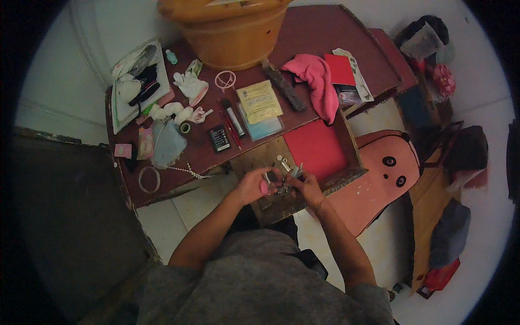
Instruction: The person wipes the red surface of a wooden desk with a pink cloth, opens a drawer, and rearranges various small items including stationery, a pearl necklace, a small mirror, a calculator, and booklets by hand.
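Observation:
Both of my hands are over an open wooden drawer (260,153) that juts from the desk. My left hand (252,187) holds a small pink object (264,187) and a small dark piece (270,176); what exactly they are is too small to tell. Close beside it, my right hand (309,190) grips a small greyish object (297,172) between thumb and fingers. Small loose bits lie under the hands, partly hidden by them. A red sheet (317,150) covers the drawer's right part.
On the dark red desk (321,28) stand a large wooden bucket (235,36), a black battery (219,138), a yellow paper (260,101), a pink cloth (321,83) and white gloves (191,87). A pink bag with a panda face (375,183) is right of the drawer.

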Motion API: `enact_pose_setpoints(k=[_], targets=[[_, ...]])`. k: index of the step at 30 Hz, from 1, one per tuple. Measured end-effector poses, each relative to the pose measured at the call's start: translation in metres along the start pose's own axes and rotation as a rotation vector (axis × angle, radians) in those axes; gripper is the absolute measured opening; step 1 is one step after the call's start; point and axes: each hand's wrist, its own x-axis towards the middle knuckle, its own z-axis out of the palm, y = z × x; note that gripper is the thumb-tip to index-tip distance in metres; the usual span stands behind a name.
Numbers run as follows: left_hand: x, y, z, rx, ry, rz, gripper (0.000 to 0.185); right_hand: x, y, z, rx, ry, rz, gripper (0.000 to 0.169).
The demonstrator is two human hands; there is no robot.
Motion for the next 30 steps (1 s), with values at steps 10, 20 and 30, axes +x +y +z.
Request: enact_pose_setpoints(k=[10, 20, 30], targets=[[-0.009, -0.018, 0.006, -0.438, -0.138, 0.019, 0.039, -0.022, 0.005, 0.039, -0.759, -0.041, -0.457, 0.052], [-0.037, -0.016, 0.033, -0.082, -0.037, 0.129, 0.030, -0.008, 0.011, 0.044, -0.652, 0.063, -0.438, 0.044], [-0.094, 0.024, 0.001, 0.213, 0.215, 0.237, 0.025, -0.007, 0.032, 0.032, -0.555, 0.034, -0.353, 0.024]])
